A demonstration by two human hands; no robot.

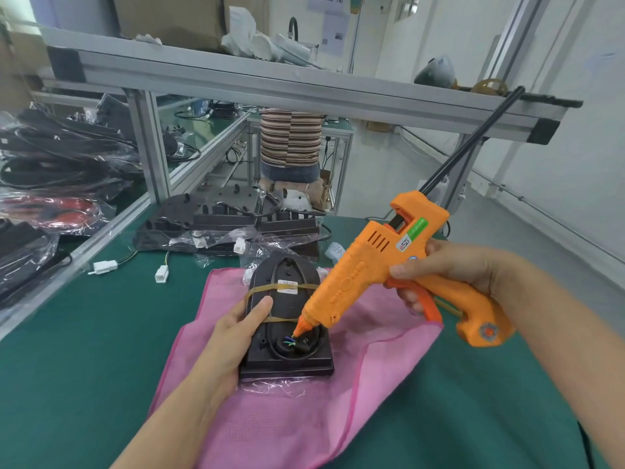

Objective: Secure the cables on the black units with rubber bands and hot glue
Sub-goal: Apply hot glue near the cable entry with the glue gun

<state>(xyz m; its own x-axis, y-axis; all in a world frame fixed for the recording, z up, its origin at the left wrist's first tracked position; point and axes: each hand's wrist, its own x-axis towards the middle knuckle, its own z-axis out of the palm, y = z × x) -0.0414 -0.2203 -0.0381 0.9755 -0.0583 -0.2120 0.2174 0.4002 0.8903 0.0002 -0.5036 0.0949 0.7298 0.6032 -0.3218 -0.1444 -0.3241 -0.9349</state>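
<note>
Gluing cable end on black unit [287, 319], on pink cloth [355, 384].
Unit's long axis running away from the camera; left hand [236, 333] gripping its left edge, right hand [449, 275] gripping the orange glue gun [389, 265], nozzle pointing down-left at the wires [290, 341]; green mat [84, 350] lying open both sides.

You have one orange plastic hot glue gun [399, 265] with one black glue stick [473, 140] rising from its back. One black moulded unit [287, 353] lies on one pink mesh cloth [338, 401], and you can count two tan rubber band [260, 289] strands across it. Behind it are at least two more black units in clear wrap [230, 218]; their exact number is unclear. Three white plastic cable connectors [161, 274] lie on the green mat [84, 350].
</note>
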